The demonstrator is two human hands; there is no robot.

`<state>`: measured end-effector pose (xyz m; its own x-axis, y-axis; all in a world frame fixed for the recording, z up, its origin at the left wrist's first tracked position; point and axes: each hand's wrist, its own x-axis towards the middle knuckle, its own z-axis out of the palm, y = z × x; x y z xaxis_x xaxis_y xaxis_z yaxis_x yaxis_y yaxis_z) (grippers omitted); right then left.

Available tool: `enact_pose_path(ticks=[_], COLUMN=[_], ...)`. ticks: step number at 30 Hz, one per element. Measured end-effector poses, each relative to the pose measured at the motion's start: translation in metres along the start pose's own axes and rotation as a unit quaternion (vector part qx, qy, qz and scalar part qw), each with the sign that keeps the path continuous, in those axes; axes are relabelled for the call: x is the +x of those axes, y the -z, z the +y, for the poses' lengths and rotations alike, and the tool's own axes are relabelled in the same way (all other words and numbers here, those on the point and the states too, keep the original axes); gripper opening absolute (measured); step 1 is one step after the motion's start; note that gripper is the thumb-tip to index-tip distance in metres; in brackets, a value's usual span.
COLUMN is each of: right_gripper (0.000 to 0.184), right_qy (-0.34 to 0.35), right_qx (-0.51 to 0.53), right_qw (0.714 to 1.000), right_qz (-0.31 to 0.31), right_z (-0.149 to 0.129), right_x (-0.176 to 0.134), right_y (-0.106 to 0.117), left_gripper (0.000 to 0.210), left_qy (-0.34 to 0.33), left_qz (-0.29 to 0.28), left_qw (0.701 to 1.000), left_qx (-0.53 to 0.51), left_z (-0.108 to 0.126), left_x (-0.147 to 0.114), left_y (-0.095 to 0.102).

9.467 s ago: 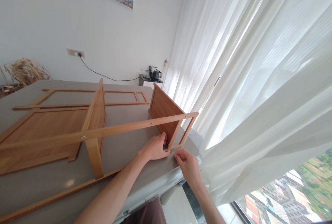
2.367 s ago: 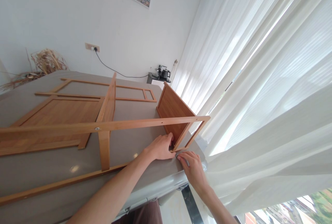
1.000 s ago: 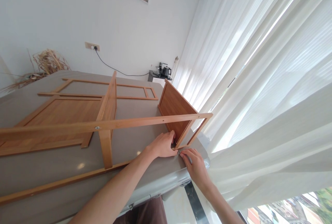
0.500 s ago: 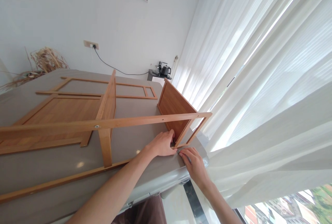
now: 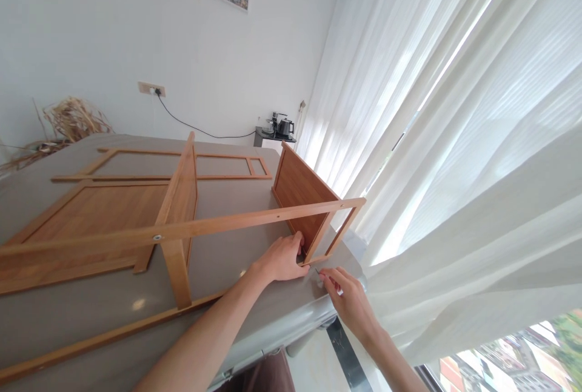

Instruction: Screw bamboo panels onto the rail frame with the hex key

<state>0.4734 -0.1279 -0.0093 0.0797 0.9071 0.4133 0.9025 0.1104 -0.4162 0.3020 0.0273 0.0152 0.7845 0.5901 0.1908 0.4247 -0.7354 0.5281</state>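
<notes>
My left hand [image 5: 284, 257] reaches through the wooden frame [image 5: 245, 220] and is closed round the lower front corner of the upright end panel [image 5: 304, 189], its thumb near the bottom rail. Just right of that corner, my right hand [image 5: 346, 292] pinches a small thin metal piece that looks like a hex key [image 5: 317, 270]; its tip stands a little apart from the wood. The frame rests on its long edge, with a second upright board [image 5: 178, 192] joined across its middle. My left fingertips are partly hidden behind the panel.
A loose wooden panel [image 5: 97, 213] and a ladder-like side frame [image 5: 218, 177] lie on the grey-covered table [image 5: 236, 198]. Behind stands a small stand with a black kettle [image 5: 286, 127]. White curtains [image 5: 409, 156] hang close on the right. Dried stalks [image 5: 75, 118] lie at the far left.
My right hand has drawn slightly right and away from the corner with the metal piece. My left hand keeps its hold. The camera view has shifted a little.
</notes>
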Motion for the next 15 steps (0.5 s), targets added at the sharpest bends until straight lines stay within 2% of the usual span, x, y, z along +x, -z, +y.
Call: enact_pose_path(ticks=[4,15], right_gripper=[0.024,0.022], right_qy=[-0.037,-0.087], right_qx=[0.052,0.065], right_qw=[0.998,0.993], right_qz=[0.013,0.042], right_z=[-0.005,-0.016], right_x=[-0.002,0.003], right_y=[0.003,-0.004], left_gripper=[0.038,0.040], left_qy=[-0.006,-0.011], left_qz=[0.002,0.016], left_qw=[1.000,1.000], left_qx=[-0.001,-0.007], left_z=[-0.002,-0.006], left_x=[0.001,0.001], left_y=[-0.003,-0.008])
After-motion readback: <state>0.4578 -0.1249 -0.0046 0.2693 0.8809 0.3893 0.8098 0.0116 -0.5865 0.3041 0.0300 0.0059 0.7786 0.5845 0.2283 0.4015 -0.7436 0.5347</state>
